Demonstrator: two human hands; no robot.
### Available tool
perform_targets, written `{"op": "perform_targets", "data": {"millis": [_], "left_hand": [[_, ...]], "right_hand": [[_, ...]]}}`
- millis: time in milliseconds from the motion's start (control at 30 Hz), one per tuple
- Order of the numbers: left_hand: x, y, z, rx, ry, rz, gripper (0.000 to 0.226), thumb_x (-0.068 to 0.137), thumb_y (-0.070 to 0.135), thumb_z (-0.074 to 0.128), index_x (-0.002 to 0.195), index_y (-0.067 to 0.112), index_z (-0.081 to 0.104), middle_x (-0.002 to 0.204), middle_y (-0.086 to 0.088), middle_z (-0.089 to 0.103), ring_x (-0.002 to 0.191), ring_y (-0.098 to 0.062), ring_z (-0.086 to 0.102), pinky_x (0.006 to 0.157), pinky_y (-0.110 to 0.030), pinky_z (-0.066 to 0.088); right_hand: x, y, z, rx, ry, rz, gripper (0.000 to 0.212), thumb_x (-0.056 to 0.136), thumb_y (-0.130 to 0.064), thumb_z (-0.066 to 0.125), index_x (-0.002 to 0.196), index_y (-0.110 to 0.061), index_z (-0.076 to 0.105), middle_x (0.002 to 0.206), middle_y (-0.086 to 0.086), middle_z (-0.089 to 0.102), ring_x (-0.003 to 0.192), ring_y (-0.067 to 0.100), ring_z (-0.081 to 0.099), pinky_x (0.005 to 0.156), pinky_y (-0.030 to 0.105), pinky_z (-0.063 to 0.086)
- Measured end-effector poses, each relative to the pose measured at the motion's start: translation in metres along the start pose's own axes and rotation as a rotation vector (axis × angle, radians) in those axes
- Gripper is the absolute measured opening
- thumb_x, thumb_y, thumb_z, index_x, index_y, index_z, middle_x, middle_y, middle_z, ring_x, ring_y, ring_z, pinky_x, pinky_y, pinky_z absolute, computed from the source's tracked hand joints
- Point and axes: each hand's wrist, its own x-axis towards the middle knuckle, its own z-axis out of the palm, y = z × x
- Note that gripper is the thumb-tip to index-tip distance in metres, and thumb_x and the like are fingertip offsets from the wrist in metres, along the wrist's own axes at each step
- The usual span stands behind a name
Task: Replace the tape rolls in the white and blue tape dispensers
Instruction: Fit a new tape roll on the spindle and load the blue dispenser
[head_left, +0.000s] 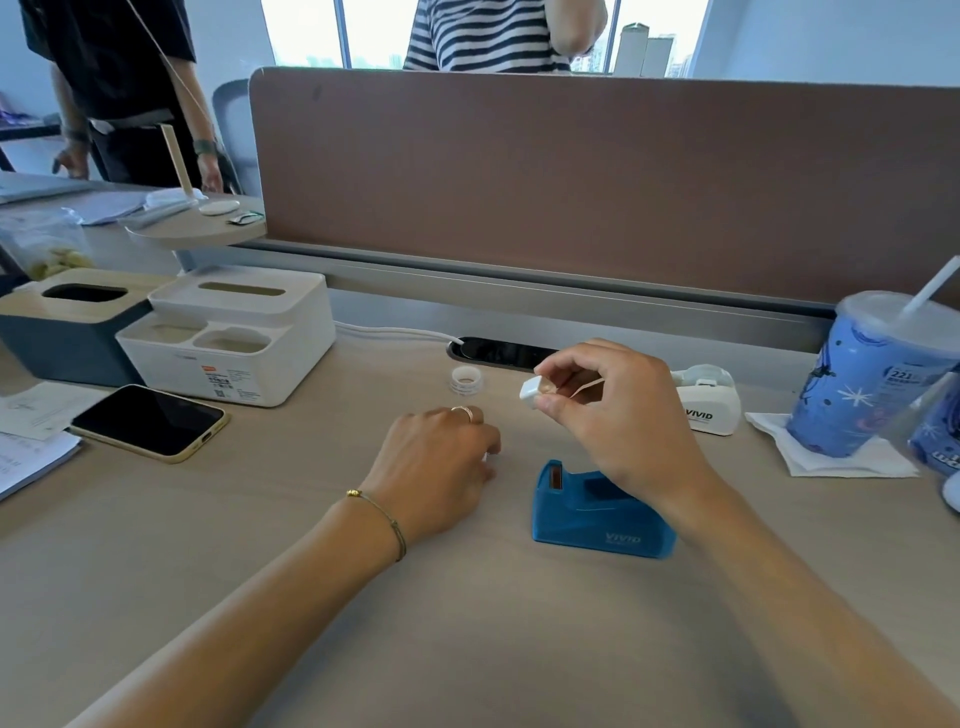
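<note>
Nearest, blue dispenser (597, 512) sat empty; right hand (618, 405) pinched a light white spool (532, 388) (slippery, probably). Left hand (441, 457), at nine o'clock, curled; contents hidden.

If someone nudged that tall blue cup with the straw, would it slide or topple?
The blue cup looks tall and narrower at its base, so a high push would probably tip it. It stands on a napkin, which might slide with it. Its fill level is hidden, so its weight is uncertain.
</note>
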Motion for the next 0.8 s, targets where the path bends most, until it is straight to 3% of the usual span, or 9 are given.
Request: {"op": "perform_targets", "data": {"millis": [67, 167, 333, 500, 633, 800], "left_hand": [[0.003, -0.002, -0.001, -0.019, 0.066, -0.014, 0.024, 0.091, 0.042, 0.056, 0.108, 0.034, 0.070, 0.103, 0.011, 0.069, 0.094, -0.017, 0.067, 0.069, -0.030, 0.052], [0.021, -0.015, 0.002, -0.099, 0.123, -0.184, 0.020, 0.090, 0.038, 0.059, 0.105, 0.032, 0.072, 0.099, 0.010, 0.070, 0.091, -0.017, 0.067, 0.072, -0.033, 0.055], [0.061, -0.040, 0.024, -0.094, 0.029, -0.389, 0.023, 0.089, 0.039, 0.060, 0.105, 0.026, 0.071, 0.111, 0.001, 0.065, 0.101, -0.023, 0.063, 0.075, -0.031, 0.049], [0.078, -0.050, 0.040, -0.087, 0.005, -0.404, 0.033, 0.083, 0.056, 0.063, 0.097, 0.027, 0.064, 0.102, 0.001, 0.065, 0.094, -0.023, 0.063, 0.076, -0.033, 0.049], [0.080, -0.054, 0.045, -0.090, 0.002, -0.410, 0.023, 0.086, 0.048, 0.063, 0.093, 0.026, 0.067, 0.098, 0.000, 0.071, 0.090, -0.023, 0.065, 0.077, -0.032, 0.052], [0.072, -0.051, 0.034, -0.482, 0.046, -0.479, 0.016, 0.086, 0.042, 0.067, 0.086, 0.026, 0.071, 0.087, 0.006, 0.071, 0.083, -0.017, 0.066, 0.076, -0.032, 0.057]], "right_hand": [[0.001, 0.001, -0.004, 0.025, 0.003, 0.015, 0.013, 0.084, -0.023, 0.078, 0.097, -0.022, 0.078, 0.088, -0.009, 0.072, 0.081, 0.006, 0.066, 0.072, 0.010, 0.052], [0.004, 0.004, -0.011, 0.095, 0.019, 0.061, 0.013, 0.083, -0.021, 0.079, 0.095, -0.022, 0.078, 0.085, -0.010, 0.073, 0.080, 0.008, 0.067, 0.073, 0.011, 0.052], [0.005, 0.007, -0.014, 0.144, 0.007, 0.095, 0.014, 0.082, -0.021, 0.079, 0.095, -0.024, 0.078, 0.084, -0.013, 0.072, 0.084, 0.006, 0.066, 0.073, 0.012, 0.054], [0.007, 0.008, -0.017, 0.183, -0.014, 0.095, 0.013, 0.082, -0.021, 0.079, 0.094, -0.026, 0.077, 0.082, -0.016, 0.071, 0.085, 0.002, 0.066, 0.071, 0.010, 0.053], [0.009, 0.011, -0.018, 0.182, -0.013, 0.095, 0.012, 0.083, -0.022, 0.079, 0.093, -0.027, 0.077, 0.081, -0.017, 0.071, 0.084, 0.002, 0.067, 0.070, 0.009, 0.053], [0.009, 0.012, -0.018, 0.198, -0.032, 0.098, 0.010, 0.084, -0.024, 0.078, 0.093, -0.027, 0.078, 0.081, -0.015, 0.073, 0.084, 0.003, 0.067, 0.070, 0.014, 0.055]]}}
